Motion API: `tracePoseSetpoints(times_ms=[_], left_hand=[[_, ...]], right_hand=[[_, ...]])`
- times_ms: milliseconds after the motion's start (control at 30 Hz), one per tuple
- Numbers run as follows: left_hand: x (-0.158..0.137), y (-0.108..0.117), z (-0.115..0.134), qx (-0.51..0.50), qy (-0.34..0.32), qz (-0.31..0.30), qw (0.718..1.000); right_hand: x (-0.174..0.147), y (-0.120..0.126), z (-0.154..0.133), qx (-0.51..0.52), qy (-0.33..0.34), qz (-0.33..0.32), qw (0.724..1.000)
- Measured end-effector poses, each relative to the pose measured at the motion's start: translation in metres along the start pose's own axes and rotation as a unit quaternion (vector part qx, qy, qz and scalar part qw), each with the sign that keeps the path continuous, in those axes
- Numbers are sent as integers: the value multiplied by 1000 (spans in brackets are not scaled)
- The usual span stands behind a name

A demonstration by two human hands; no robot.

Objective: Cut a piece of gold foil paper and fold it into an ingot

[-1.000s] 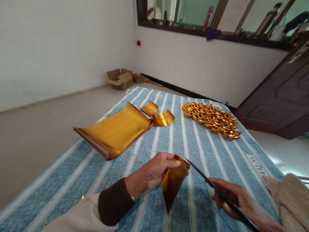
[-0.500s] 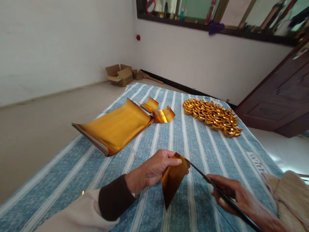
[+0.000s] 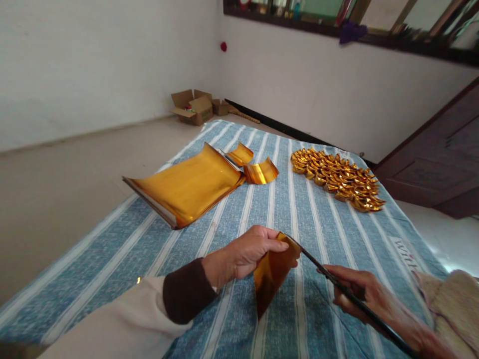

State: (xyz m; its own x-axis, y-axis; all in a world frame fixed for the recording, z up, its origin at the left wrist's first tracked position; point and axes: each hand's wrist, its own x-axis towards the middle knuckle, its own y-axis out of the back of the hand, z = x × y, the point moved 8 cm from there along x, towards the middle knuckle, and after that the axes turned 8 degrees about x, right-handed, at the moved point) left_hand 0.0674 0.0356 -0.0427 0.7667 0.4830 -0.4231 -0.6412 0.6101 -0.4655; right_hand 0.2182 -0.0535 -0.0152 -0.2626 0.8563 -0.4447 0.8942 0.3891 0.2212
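Note:
My left hand (image 3: 247, 252) pinches the top edge of a folded sheet of gold foil paper (image 3: 272, 273), which hangs down over the blue striped cloth (image 3: 322, 234). In my right hand (image 3: 368, 299) is a long thin dark blade (image 3: 329, 280); its tip touches the sheet's upper right corner. A thick stack of gold foil sheets (image 3: 187, 187) lies further back on the left. Two curled gold strips (image 3: 254, 164) rest beside that stack. At the far right lies a heap of several folded gold paper ingots (image 3: 339, 178).
The cloth covers a low flat surface surrounded by bare floor. Open cardboard boxes (image 3: 194, 106) stand in the far corner by the white wall. A dark wooden door (image 3: 437, 159) is at the right. A beige knitted fabric (image 3: 452, 304) lies by my right arm.
The view has shifted a little, so everything sits slightly right and lower. My hands keep the same hold, with the blade tip now at the sheet's top corner.

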Motion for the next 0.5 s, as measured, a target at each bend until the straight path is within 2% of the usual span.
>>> tracePoseSetpoints(times_ms=[500], left_hand=[[-1,-6,2,-8,0,-22,1000]], right_hand=[[-1,-1,-2,6,-3,1,1000]])
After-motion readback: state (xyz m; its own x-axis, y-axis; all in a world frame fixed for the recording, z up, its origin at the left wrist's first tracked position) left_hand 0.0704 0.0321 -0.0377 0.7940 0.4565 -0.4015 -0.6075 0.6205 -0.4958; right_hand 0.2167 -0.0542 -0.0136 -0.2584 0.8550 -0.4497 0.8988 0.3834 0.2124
